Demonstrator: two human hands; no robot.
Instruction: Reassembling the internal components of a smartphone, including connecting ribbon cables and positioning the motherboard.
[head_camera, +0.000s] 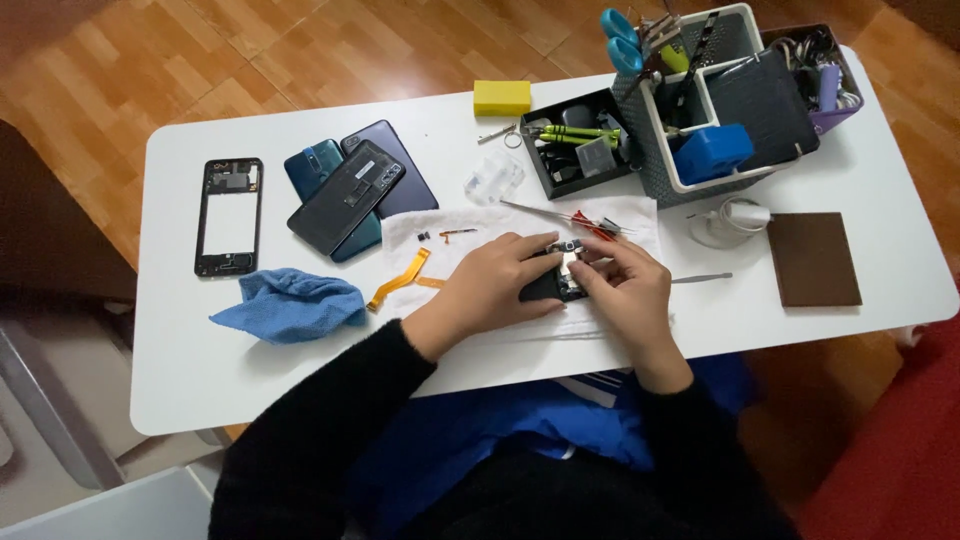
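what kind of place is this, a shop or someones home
Probably a home phone-repair bench: both hands work on an opened phone, near a stack of phone back covers, a bare phone frame and a tool organizer on a white table.

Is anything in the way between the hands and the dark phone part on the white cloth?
Nothing visible: the left hand and right hand already grip the dark phone part directly, over the white cloth.

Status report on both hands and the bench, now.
Left hand and right hand both gripping small black opened phone on white towel. Orange flex ribbon lies left, clear of hands.
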